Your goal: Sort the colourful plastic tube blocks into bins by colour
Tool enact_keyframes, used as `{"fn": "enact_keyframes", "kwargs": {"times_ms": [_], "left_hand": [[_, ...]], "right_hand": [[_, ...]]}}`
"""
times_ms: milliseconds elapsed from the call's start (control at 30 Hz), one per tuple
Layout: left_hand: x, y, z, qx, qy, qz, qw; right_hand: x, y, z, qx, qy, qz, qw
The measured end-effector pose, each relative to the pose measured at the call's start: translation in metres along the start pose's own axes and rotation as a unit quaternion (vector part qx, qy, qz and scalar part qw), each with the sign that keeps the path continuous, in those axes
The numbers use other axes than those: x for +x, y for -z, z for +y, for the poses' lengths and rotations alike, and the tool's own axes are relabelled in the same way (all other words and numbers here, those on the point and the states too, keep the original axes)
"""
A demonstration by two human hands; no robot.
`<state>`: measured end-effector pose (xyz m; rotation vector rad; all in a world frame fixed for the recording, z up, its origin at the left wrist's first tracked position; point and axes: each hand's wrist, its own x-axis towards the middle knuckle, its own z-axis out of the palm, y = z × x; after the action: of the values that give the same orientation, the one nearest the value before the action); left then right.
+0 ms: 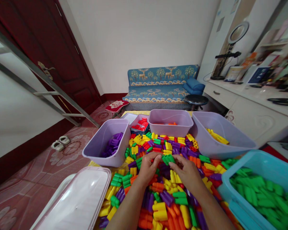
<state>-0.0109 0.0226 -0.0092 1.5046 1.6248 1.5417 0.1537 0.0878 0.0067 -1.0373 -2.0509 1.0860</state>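
Note:
A heap of plastic tube blocks [158, 188] in yellow, green, purple, orange and red covers the table in front of me. Both hands meet over the middle of the heap. My left hand [148, 167] and my right hand [186, 171] have their fingers curled, pinching a green block [168, 158] between them. A blue bin [232, 179] at the right holds green blocks [261, 191]. Purple blocks [114, 143] lie in a lilac bin [98, 153] at the left.
Further back stand a lilac bin [170, 123] with a few orange blocks, a small box of red blocks [140, 124], and a lilac bin [230, 143] with yellow blocks. A clear lid [79, 198] lies front left. Beyond are a stool [196, 99] and sofa [160, 84].

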Motion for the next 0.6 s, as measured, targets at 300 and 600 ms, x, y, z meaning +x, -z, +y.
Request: {"fn": "enact_keyframes", "kwargs": {"times_ms": [300, 600], "left_hand": [[0.001, -0.001, -0.003, 0.013, 0.019, 0.021, 1.000], [0.003, -0.001, -0.011, 0.056, 0.018, 0.064, 0.996]], "right_hand": [[-0.005, 0.046, -0.005, 0.236, -0.078, 0.147, 0.957], [-0.015, 0.041, -0.019, 0.471, -0.013, 0.334, 0.816]]}}
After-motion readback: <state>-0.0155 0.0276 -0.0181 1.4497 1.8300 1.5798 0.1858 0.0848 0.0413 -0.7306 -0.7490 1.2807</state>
